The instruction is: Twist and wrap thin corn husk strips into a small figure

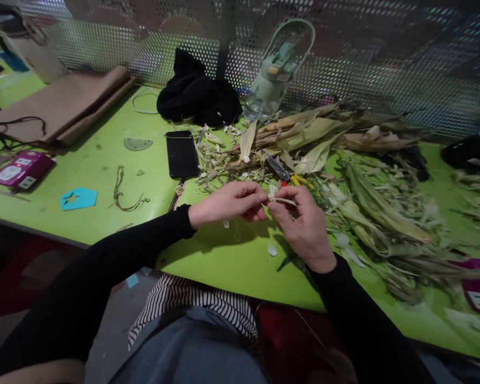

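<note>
My left hand (240,201) and my right hand (302,224) meet over the front of the green table (240,266). Between their fingertips is a small pale piece of corn husk (272,192), with a thin strip running into the right hand. Both hands are closed in a pinch on it. Just beyond them lie pliers (277,168) with a dark metal head and yellow and red on the handles, among husk scraps. Large dried corn husks (308,133) are heaped behind, and more greenish husks (380,213) spread to the right of my right hand.
A black phone (182,154) lies left of the scraps. Behind stand a black cloth bundle (200,96) and a pale green bottle (270,80), near a perforated metal screen (144,37). Farther left are a brown paper bag (60,104), a purple box (22,172) and a blue card (79,198).
</note>
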`<action>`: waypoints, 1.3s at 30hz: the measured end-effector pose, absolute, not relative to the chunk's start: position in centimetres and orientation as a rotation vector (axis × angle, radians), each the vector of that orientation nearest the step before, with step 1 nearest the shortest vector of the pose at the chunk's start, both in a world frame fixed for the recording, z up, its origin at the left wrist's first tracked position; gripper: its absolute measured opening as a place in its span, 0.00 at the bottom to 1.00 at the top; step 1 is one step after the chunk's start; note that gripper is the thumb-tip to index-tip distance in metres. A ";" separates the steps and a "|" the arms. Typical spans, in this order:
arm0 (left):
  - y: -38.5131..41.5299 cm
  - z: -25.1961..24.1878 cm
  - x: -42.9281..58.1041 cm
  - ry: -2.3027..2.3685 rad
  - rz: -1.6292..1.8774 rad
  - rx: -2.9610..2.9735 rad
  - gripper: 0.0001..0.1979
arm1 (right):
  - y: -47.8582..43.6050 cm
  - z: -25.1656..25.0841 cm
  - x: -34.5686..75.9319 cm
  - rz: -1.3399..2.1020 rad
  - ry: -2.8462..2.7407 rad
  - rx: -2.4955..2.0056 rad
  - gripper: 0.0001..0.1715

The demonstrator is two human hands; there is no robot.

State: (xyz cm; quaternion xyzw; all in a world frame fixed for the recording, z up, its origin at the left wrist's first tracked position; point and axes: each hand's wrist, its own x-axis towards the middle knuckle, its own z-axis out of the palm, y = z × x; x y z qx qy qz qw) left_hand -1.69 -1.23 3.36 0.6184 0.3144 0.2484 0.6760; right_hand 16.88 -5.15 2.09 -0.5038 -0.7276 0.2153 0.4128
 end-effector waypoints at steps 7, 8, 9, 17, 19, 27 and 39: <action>-1.5 3.7 -1.9 0.879 0.594 1.752 0.13 | -5.1 2.1 16.9 0.553 -1.859 -1.258 0.11; -1.6 3.9 -1.9 0.919 0.594 1.807 0.14 | -5.1 2.2 16.9 0.561 -1.833 -1.259 0.10; -1.6 4.0 -2.0 0.942 0.588 1.844 0.15 | -5.2 2.2 16.9 0.578 -1.802 -1.259 0.09; -1.6 4.8 -2.5 0.812 0.562 1.798 0.12 | -5.3 1.9 16.8 0.802 -1.540 -1.230 0.05; -1.6 4.7 -2.6 0.799 0.551 1.776 0.11 | -5.3 1.8 16.9 0.814 -1.516 -1.236 0.05; -0.6 3.0 -2.6 0.837 0.571 1.837 0.12 | -4.9 2.8 18.0 0.834 -1.609 -1.320 0.12; -1.1 2.2 -1.7 0.660 0.684 1.403 0.12 | -5.0 2.4 17.8 0.732 -1.787 -1.372 0.13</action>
